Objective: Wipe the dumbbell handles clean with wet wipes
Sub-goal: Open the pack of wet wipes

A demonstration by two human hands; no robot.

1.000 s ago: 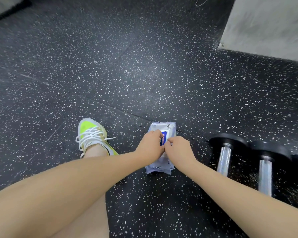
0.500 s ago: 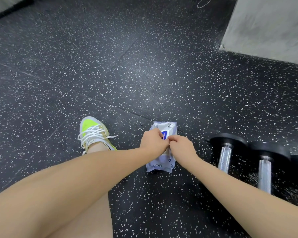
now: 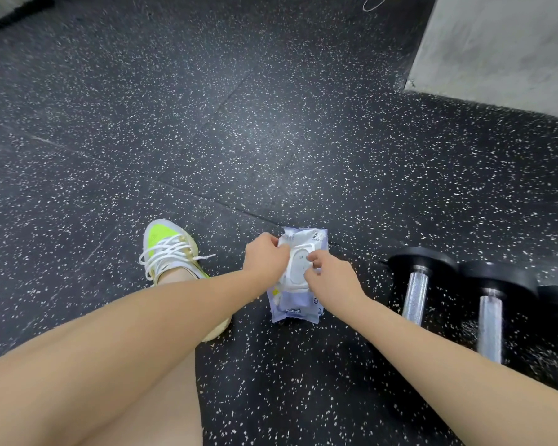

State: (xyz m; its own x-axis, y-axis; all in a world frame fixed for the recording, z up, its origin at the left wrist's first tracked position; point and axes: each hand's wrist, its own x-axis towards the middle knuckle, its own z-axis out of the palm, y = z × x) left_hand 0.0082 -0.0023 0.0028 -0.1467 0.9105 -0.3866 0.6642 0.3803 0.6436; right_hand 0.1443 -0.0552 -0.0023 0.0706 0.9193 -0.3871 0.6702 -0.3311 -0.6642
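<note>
Lilac plastic, that's the wipe pack (image 3: 295,309), lying flat on the speckled rubber floor (image 3: 271,123) just ahead of my knee, with the dumbbells (image 3: 416,284) lined up near its right side, steel handles pointing back at me. None of them is touched yet, so I'd call this the very start: getting a wipe out.

Left hand (image 3: 264,260) is curled round the pack's left edge up near the white lid (image 3: 298,268), gripping it to keep it from sliding. Right hand (image 3: 331,278) has its fingertips pinched at the lid's right rim. I can't tell from here whether the flap is actually lifted or just being picked at, it's a bit blurry.

How I'd do it well: keep the left hand pressing the pack down into the floor, since a soft pouch will just lift with the lid otherwise. Pry the flap from its free edge, not the hinge side. Once it's open, pinch only the top sheet and pull slow and low, or a whole chain probably comes out. Then snap the lid shut so the rest don't dry.

My shoe (image 3: 165,249) sits well to the left, out of the way.
</note>
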